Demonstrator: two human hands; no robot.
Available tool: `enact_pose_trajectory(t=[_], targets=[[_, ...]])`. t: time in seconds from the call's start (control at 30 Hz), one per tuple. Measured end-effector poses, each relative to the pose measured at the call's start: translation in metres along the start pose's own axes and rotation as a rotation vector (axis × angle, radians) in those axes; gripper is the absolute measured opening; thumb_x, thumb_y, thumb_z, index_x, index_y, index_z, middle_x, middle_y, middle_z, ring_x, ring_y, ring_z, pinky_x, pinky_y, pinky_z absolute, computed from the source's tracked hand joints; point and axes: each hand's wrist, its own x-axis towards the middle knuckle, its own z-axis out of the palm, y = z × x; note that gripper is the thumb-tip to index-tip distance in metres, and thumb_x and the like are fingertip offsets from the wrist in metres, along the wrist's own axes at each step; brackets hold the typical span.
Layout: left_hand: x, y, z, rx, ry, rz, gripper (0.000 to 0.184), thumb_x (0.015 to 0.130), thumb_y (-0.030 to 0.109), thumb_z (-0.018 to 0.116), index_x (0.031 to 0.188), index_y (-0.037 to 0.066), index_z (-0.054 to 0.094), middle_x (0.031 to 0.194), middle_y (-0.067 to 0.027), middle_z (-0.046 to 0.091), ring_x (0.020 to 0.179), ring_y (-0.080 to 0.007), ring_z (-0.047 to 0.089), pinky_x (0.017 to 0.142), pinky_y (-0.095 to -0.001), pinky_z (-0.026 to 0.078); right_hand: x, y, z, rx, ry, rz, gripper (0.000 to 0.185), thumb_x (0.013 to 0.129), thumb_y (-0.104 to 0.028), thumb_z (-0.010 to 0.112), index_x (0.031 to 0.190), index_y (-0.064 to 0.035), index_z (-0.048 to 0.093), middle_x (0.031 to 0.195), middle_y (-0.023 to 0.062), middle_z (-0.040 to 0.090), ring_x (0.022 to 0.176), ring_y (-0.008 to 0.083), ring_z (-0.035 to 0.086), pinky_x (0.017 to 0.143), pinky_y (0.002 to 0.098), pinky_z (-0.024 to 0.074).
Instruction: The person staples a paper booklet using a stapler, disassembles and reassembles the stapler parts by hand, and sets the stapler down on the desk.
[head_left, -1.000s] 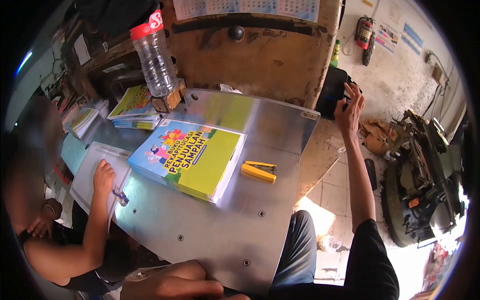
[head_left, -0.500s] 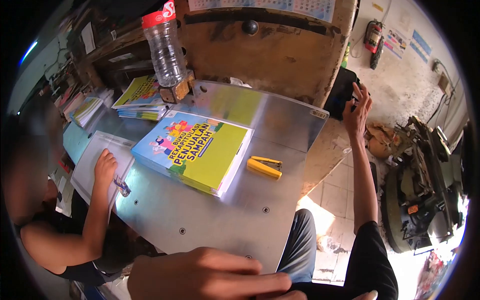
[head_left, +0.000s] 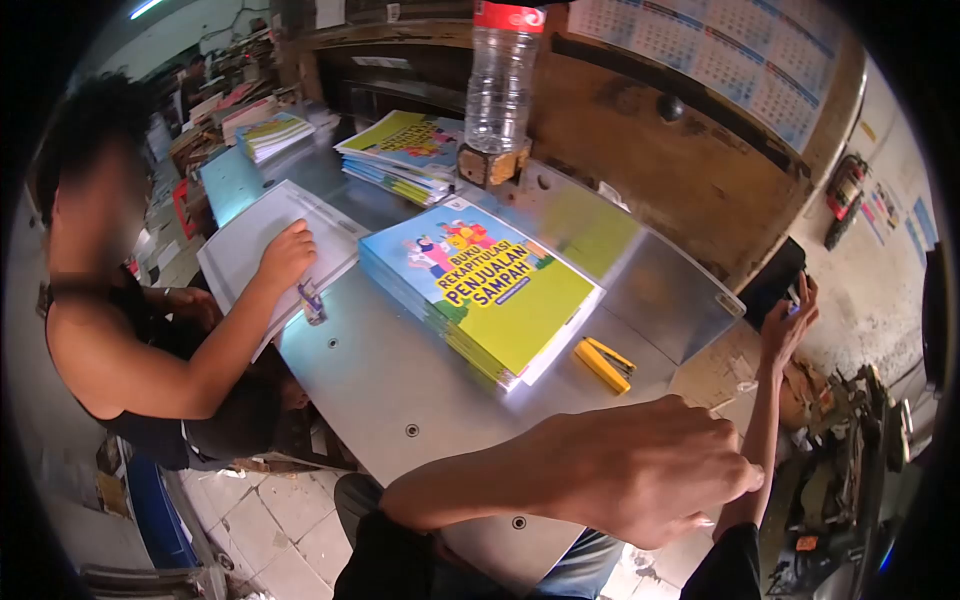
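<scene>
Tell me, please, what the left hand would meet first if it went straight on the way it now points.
The left hand would likely meet the right forearm first, though it might pass above it; depth is unclear.

"What stands beyond the left grip (head_left: pixel 630 475)?"

"A metal surface (head_left: pixel 370 395), then a worn brown wooden panel (head_left: pixel 720 165) with a round dark knob (head_left: pixel 670 107)."

"And past the right grip (head_left: pixel 788 318)?"

"A pale, scuffed wall (head_left: pixel 862 285) carrying a red fire extinguisher (head_left: pixel 847 190)."

"The floor?"

"Pale tiles (head_left: pixel 290 535), low and left of both grips."

"Light?"

"A bright tube (head_left: pixel 146 8), high and far left of them."
</scene>
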Motion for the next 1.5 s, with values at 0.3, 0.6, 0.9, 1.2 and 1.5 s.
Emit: enact_pose_trajectory(t=[0.3,0.6,0.9,1.2,1.5], targets=[[0.004,-0.012,-0.020,0.026,0.015,-0.051,0.037,0.087,0.019,0.071,0.118,0.003,0.059,0.084,-0.0098,0.058,0.082,-0.0269,0.061,0.070,-0.0382,0.052,-0.002,-0.007,-0.004,-0.024,0.093,0.035,0.042,0.097,-0.012,0.056,0.139,-0.0060,0.052,0.139,0.0149,0.055,0.123,0.0344,0.050,0.103,0.0445,0.0413],[-0.053,-0.088,-0.154,0.299,0.500,-0.802,0.027,0.088,0.015,0.076,0.109,0.000,0.068,0.087,-0.0083,0.073,0.079,-0.0128,0.067,0.069,-0.0285,0.054,-0.075,-0.250,-0.090,1.274,-0.485,-0.486,0.020,0.083,-0.022,0.070,0.081,-0.0032,0.065,0.074,0.0094,0.063,0.066,0.0253,0.060,0.062,0.0387,0.0502],[-0.212,-0.285,-0.225,0.693,0.982,-1.254,0.037,0.086,0.031,0.078,0.088,-0.005,0.070,0.080,-0.0108,0.072,0.064,-0.0137,0.067,0.059,-0.0262,0.054,-0.122,-0.310,-0.110,1.366,-0.968,-0.557,0.029,0.082,-0.018,0.079,0.064,-0.0088,0.058,0.053,0.0045,0.048,0.048,0.0211,0.053,0.045,0.0339,0.0428],[-0.206,-0.396,-0.227,0.428,1.112,-1.603,0.042,0.081,0.037,0.077,0.082,-0.005,0.071,0.069,-0.0154,0.071,0.058,-0.0198,0.071,0.052,-0.0335,0.058,-0.120,-0.316,-0.104,1.322,-1.112,-0.474,0.027,0.082,-0.022,0.079,0.068,-0.0103,0.058,0.058,0.0041,0.053,0.053,0.0216,0.057,0.051,0.0337,0.0480],[-0.206,-0.385,-0.248,0.306,1.520,-1.293,0.045,0.081,0.032,0.072,0.086,-0.013,0.066,0.083,-0.0240,0.073,0.069,-0.0331,0.074,0.068,-0.0378,0.062,-0.116,-0.321,-0.102,1.329,-1.082,-0.428,0.024,0.076,-0.018,0.084,0.073,-0.0090,0.061,0.057,0.0012,0.055,0.048,0.0179,0.057,0.045,0.0309,0.0436]])
